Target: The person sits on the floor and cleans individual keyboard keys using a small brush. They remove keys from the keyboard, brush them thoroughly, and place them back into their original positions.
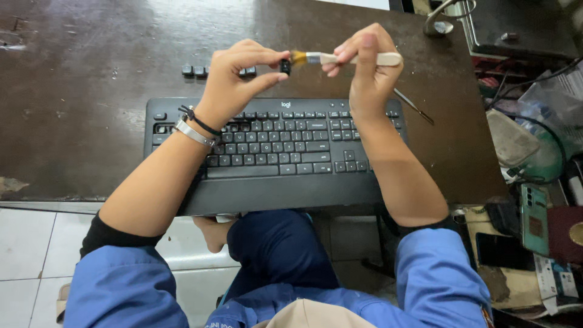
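Your left hand [240,73] pinches one black keycap [285,66] while your right hand [364,61] grips a small brush [340,58] against it; a few loose keycaps [197,70] lie beyond the keyboard [273,146], most keys in place.

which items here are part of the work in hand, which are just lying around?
In use:
left hand pinching a black keycap
right hand holding a small brush against it
keyboard
row of loose keycaps behind it

Lying about:
thin metal tool
phones and clutter at the right
metal clamp

both hands [243,76] [364,67] raised, fingers pinched
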